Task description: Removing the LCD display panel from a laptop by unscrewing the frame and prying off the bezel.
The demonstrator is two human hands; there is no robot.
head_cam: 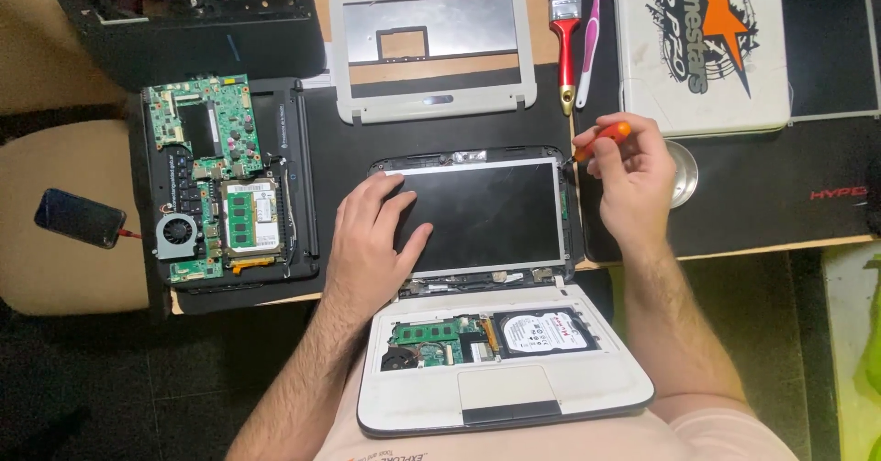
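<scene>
Here the left hand (374, 233) lies open, palm down, on the left part of the dark screen panel (482, 215) of an opened small laptop (500, 369). The right hand (633, 178) is closed around an orange-handled screwdriver (601, 137), whose tip meets the panel's upper right corner. The laptop's white base rests toward the person's lap, exposing a green circuit board, a small fan and a silver hard drive (543, 331) carrying a white label. Behind the panel, a detached grey screen bezel (431, 103) lies flat on the table (734, 199). To its right lie a red-handled paintbrush (566, 21) and a pink toothbrush (590, 34). A white lid (702, 53) with an orange and black sticker sits at upper right. At left, a second opened black laptop base (225, 181) shows its green board and fan. A dark phone (80, 218) rests on a beige seat further left.
</scene>
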